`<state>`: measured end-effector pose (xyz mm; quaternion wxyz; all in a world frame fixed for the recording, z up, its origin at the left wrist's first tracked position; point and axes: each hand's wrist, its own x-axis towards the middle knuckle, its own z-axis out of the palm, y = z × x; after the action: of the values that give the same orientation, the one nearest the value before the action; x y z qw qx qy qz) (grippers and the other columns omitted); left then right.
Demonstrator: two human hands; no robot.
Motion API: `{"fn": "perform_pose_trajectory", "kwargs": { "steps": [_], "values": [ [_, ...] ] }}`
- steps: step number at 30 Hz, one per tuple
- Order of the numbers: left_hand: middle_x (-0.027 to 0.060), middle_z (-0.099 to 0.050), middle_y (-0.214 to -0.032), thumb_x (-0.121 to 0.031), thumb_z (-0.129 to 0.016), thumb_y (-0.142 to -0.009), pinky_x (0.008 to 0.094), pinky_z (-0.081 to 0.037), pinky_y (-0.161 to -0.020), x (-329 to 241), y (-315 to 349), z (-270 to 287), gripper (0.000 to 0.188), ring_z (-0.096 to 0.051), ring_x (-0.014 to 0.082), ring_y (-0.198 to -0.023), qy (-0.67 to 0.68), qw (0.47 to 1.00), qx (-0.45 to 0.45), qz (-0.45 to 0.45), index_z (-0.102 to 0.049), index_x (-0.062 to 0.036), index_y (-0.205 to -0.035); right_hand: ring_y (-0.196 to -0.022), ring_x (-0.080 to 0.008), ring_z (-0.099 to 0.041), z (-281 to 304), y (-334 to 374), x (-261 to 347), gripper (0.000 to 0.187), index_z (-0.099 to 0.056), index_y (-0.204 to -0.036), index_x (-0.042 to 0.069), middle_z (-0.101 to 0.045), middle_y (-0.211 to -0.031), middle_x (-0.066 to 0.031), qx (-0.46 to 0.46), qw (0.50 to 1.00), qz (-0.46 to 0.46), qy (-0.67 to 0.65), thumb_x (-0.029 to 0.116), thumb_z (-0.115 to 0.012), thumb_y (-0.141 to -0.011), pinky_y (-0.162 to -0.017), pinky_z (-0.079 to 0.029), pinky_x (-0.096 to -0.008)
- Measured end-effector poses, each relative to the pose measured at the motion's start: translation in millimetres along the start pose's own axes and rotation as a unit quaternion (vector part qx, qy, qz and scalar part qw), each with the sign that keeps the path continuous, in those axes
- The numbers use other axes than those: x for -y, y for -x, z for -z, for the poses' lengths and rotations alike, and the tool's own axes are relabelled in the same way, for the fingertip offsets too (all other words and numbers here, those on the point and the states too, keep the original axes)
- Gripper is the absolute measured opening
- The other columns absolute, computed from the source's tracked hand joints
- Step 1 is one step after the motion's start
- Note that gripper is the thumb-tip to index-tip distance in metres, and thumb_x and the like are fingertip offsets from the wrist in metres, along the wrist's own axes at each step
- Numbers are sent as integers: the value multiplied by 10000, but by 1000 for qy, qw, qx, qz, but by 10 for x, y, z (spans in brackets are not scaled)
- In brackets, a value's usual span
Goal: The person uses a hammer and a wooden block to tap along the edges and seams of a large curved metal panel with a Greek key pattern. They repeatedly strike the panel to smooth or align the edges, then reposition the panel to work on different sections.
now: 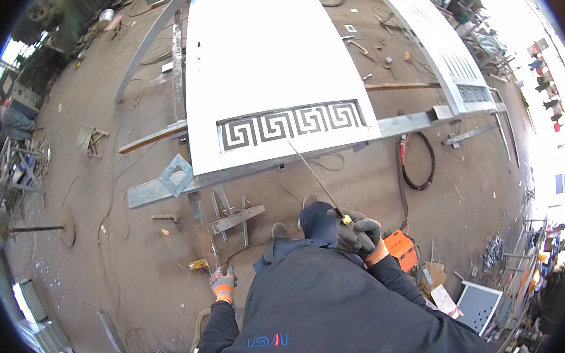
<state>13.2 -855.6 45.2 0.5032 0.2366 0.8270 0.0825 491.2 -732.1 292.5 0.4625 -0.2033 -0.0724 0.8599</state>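
Observation:
My right hand (361, 234), in a grey glove with an orange cuff, is closed in front of my body. From it a long thin metal rod (313, 172) with a yellow piece at its near end reaches forward to the patterned edge of a white panel (274, 64). Whatever handle lies inside the fist is hidden. Lower at the left, my left hand (224, 284), gloved alike, has its fingers apart. It is beside the lower end of a metal bar (204, 232) and a yellow tool (198, 265), whose kind I cannot make out.
Metal beams (157, 191) support the panel, with a diamond-shaped frame (176, 175) on one. A second white panel (417, 26) is at the right. A coiled black cable (433, 164) lies on the floor, and an orange machine (401, 250) stands nearby. Another person (6, 118) is far left.

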Motion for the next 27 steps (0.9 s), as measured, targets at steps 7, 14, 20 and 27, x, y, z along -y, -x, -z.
{"fn": "perform_pose_trajectory", "kwargs": {
  "steps": [7,14,20,27],
  "values": [
    [216,-801,-1186,-329,-755,-1057,524,-601,-973,-1675,-283,-141,372,-764,445,-1094,-37,882,-299,-362,-752,-79,-1334,-631,-150,-537,-52,-1474,1053,705,-506,-1671,-24,-583,-773,-63,-62,966,-77,238,179,-622,-1007,-620,-456,-311],
    [270,-695,-1418,-291,-719,-1042,544,-535,-1129,-4467,-1574,212,588,-648,475,-1305,-183,861,-358,-310,-612,-43,-1564,-1103,-92,-664,128,-3129,1974,728,-499,-1730,55,-748,-1327,-29,-53,835,-141,530,55,-728,-1039,-987,-558,-297],
    [201,-668,-1532,-282,-706,-1043,536,-464,-1206,-5135,-2017,121,643,-622,404,-1390,-289,804,-397,-335,-590,-92,-1646,-1047,-336,-771,125,-4121,2254,722,-511,-1721,145,-787,-1142,-205,-9,688,-165,707,80,-708,-1030,-977,-594,-441],
    [166,-631,-1598,-230,-692,-1042,551,-433,-1215,-5137,-2069,-22,590,-604,410,-1403,-188,814,-415,-360,-630,-82,-1610,-824,-413,-718,-134,-4906,2275,730,-533,-1703,187,-720,-937,-179,50,571,-192,796,87,-731,-1007,-770,-573,-509]
  ]
}}
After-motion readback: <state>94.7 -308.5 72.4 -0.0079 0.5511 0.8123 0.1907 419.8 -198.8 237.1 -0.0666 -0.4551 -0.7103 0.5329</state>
